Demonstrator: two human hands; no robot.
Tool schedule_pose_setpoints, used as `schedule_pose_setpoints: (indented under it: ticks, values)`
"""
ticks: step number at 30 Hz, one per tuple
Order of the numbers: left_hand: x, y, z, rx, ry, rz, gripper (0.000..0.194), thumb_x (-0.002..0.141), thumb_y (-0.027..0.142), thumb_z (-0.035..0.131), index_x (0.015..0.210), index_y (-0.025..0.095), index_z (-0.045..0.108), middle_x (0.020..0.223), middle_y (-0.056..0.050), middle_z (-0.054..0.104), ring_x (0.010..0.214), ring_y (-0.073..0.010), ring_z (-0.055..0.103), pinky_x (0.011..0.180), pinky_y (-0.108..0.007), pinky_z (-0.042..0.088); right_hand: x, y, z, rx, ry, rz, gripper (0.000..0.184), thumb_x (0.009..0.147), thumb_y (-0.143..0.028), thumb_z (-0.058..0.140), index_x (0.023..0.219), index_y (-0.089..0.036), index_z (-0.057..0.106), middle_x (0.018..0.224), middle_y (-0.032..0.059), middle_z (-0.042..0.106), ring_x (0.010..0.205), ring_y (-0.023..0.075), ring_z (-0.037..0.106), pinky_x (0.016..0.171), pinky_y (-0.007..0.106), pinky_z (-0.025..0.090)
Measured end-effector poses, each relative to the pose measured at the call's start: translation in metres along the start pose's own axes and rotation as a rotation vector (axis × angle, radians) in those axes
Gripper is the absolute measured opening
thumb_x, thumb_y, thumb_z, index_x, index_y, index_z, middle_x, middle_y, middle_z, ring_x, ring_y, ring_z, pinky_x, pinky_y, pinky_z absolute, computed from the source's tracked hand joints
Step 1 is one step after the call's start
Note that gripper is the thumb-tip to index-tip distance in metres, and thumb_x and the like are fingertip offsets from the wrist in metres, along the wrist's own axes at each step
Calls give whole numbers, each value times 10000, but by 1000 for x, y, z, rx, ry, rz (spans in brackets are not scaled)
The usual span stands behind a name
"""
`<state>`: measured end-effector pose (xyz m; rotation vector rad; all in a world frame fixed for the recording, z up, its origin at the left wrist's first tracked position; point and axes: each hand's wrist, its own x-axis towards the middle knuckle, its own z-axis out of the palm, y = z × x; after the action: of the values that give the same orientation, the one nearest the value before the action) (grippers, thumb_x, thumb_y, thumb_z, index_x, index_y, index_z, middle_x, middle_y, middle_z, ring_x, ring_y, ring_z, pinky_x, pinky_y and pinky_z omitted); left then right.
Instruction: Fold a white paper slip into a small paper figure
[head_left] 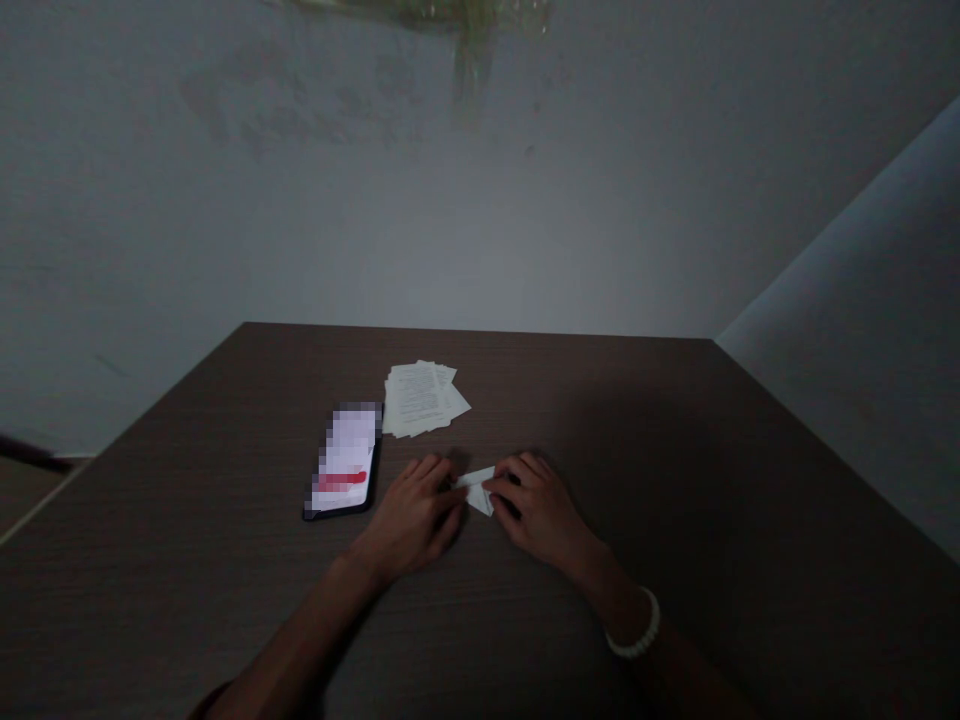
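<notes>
A grey plaster wall (pixel 480 200) rises behind a dark brown wood-grain surface (pixel 615 400), which fills the lower part of the view. The small folded white paper (pixel 477 490) lies on this surface, near the edge closest to the person, and every other place here is given from it. Up and to the left of the small folded white paper sits a loose stack of printed white sheets (pixel 420 398), slightly fanned and lying flat. A black smartphone (pixel 343 460) lies further left of the paper, just beside the stack, its lit screen blurred and unreadable.

The left hand (pixel 414 515) is immediately left of the paper, and the right hand (pixel 536 505) is immediately right, so the paper sits between them. A white beaded bracelet (pixel 636 625) circles the right wrist, below and right of the paper. The fingers (pixel 517 475) of both hands are curled and close together, pressing on the paper from either side, with its pointed lower corner showing between the hands.
</notes>
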<state>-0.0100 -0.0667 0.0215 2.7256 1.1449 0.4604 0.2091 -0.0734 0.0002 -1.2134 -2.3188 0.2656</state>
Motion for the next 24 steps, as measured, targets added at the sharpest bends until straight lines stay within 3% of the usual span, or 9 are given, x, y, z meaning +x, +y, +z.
schedule_pose_setpoints:
  ticks: [12,20,24]
  values:
    - [-2,-4,-5,-17,24,11,287,917,230,482,755,172,711,850,-83,578,881,-240,488,763,-396,405,1,-2,-2,8,-4,29,148,891,-177,585,987,-220,690,1004,58,608,953,215,515,832,370,417]
    - [-1,-4,-4,-26,50,23,280,909,225,488,727,163,691,848,-87,580,874,-237,489,760,-390,420,2,-5,-2,-44,-2,-41,316,899,-126,550,1190,-228,620,1139,81,614,1014,238,518,877,407,423]
    - [-1,-3,-3,-23,67,23,269,904,219,494,722,162,685,849,-84,582,860,-230,493,746,-380,424,2,-3,0,-42,-61,-144,284,884,-87,564,1115,-221,663,1081,70,659,1009,232,536,860,388,440]
